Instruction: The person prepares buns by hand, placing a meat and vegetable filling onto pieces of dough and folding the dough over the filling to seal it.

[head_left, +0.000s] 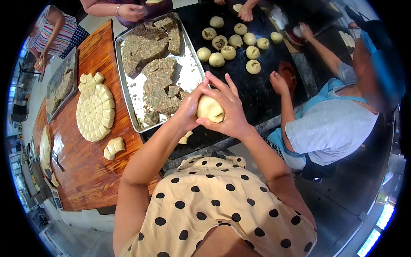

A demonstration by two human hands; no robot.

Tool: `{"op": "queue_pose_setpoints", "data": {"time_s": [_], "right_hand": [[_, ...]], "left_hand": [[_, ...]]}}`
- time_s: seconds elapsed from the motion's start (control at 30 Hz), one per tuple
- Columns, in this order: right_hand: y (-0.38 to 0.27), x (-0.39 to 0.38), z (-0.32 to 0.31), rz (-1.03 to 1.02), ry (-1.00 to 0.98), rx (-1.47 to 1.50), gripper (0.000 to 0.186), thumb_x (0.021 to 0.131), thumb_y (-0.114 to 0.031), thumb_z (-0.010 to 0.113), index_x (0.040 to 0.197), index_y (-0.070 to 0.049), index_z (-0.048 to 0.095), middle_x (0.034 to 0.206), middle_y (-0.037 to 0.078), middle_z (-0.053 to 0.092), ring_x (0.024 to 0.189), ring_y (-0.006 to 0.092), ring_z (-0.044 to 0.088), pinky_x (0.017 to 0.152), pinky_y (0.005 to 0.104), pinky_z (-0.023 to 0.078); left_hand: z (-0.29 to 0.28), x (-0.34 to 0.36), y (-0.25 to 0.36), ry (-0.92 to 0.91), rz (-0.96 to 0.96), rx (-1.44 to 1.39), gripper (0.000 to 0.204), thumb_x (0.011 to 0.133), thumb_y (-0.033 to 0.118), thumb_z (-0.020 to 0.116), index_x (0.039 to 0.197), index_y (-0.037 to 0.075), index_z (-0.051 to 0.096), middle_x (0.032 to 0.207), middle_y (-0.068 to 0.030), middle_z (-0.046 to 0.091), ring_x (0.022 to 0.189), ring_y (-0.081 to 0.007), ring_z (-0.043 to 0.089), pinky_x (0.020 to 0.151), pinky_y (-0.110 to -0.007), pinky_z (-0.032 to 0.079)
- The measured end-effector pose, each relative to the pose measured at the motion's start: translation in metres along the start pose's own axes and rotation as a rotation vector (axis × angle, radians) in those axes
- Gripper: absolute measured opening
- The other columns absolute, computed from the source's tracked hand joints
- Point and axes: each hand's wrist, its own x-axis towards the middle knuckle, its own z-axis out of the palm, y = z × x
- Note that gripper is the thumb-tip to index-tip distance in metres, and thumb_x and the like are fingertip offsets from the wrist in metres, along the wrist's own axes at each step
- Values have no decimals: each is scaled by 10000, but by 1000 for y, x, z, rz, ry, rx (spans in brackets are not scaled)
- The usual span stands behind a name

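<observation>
A pale, round ball of dough is cupped between my two hands, above the near edge of a black work surface. My left hand wraps around its left side, while my right hand curves around the right with fingers pointing up and away. A fold shows at the ball's lower right; fingers partly hide the rest. Just left of my hands lies a metal tray holding large chunks of grey-brown, speckled filling. Beyond my hands sit several round filled dough balls, some with gathered tops.
On the wooden table at left are a round of cut dough pieces, a small dough strip and another tray of filling. A co-worker in a grey shirt stands close at right. Other people's hands work across the far side.
</observation>
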Motion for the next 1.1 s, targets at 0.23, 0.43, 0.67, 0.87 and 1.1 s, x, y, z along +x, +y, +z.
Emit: {"op": "queue_pose_setpoints", "data": {"time_s": [0.23, 0.43, 0.67, 0.87, 1.1], "right_hand": [[-14, -10, 11, 7, 311, 104, 390, 803, -133, 740, 1175, -40, 668, 1259, 159, 620, 1197, 322, 577, 1079, 433, 406], [-14, -7, 2, -46, 368, 124, 213, 899, -116, 635, 1075, -22, 709, 1185, 155, 664, 1155, 327, 607, 1076, 458, 409], [15, -19, 34, 38, 483, 125, 221, 906, -136, 640, 1098, -47, 703, 1190, 131, 671, 1186, 314, 596, 1088, 495, 395], [40, -41, 41, -80, 400, -53, 169, 917, -137, 611, 999, -24, 706, 1114, 136, 689, 1094, 304, 648, 1041, 486, 443], [67, -49, 38, 143, 491, 71, 179, 925, -114, 576, 963, -5, 712, 1019, 146, 703, 975, 290, 673, 956, 430, 497]], "left_hand": [[46, -14, 12, -246, 45, 17, 807, 948, 687, 375, 1445, 51, 399, 1341, -232, 528, 1215, -339, 558, 976, -458, 510], [45, -1, 11, -362, -25, -23, 811, 947, 684, 376, 1420, 27, 421, 1287, -239, 557, 1177, -341, 574, 990, -451, 497], [19, 17, -20, -88, 98, -274, 519, 1016, 488, 413, 1302, 65, 509, 1170, -147, 618, 1102, -260, 614, 919, -393, 544], [-24, 45, -78, 90, 170, -373, 270, 1043, 312, 446, 1178, 101, 547, 1094, -67, 619, 1014, -188, 630, 840, -328, 569], [-5, 72, -84, 133, 42, -341, 399, 1022, 426, 458, 1190, 73, 538, 1120, -72, 616, 1038, -198, 612, 913, -365, 520]]}}
